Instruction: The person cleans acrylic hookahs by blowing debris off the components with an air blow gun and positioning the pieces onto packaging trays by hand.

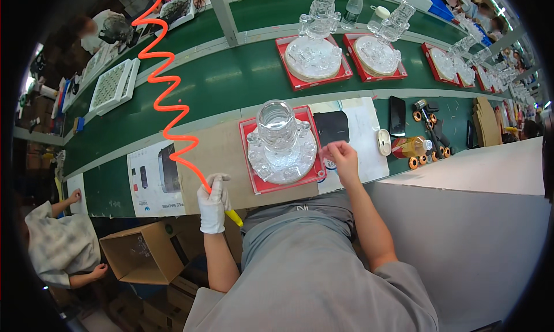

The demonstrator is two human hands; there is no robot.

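Note:
A clear stacked plastic or glass assembly (278, 124) stands upright on a round, frosted white base (288, 166) in a red square tray (257, 185) in front of me. Left of the tray, my left hand (212, 204) wears a white glove and is closed around a yellow-ended air tool (234, 218). An orange coiled hose (183, 140) runs from this hand up to the top left. My bare right hand (341, 158) hovers by the tray's right edge, fingers bent together in a pinch; whatever they may hold is too small to make out.
Similar assemblies in red trays (319, 84) line the green bench's far strip. To the right lie a black phone (397, 116), a bottle of amber liquid (408, 147) and several copper-coloured rings (413, 163). An open cardboard box (134, 257) sits below left, near another person (60, 242).

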